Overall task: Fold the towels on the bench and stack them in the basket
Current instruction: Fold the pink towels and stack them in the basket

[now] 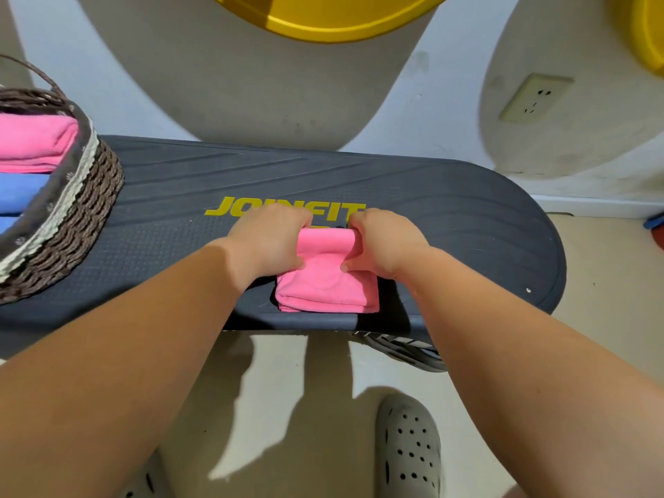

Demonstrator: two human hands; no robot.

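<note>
Item 1, pink towel [327, 285]: I see it folded into a small thick square at the near edge of the bench [449, 224], just below the yellow lettering and well apart from the basket.

Item 2, left hand [271, 242]: fingers curled together over the towel's far left corner, thumb pressed on top. It grips the raised far fold.

Item 3, right hand [386, 246]: it grips the far right corner the same way, thumb on top. The fingertips are hidden behind the cloth, so I cannot tell how far under they reach.

Item 4, basket [82, 210]: wicker, at the bench's left end. It holds a second pink towel [36, 142] lying on a blue towel [21, 195].

Item 5, grey clog [409, 447]: on the floor below.
</note>
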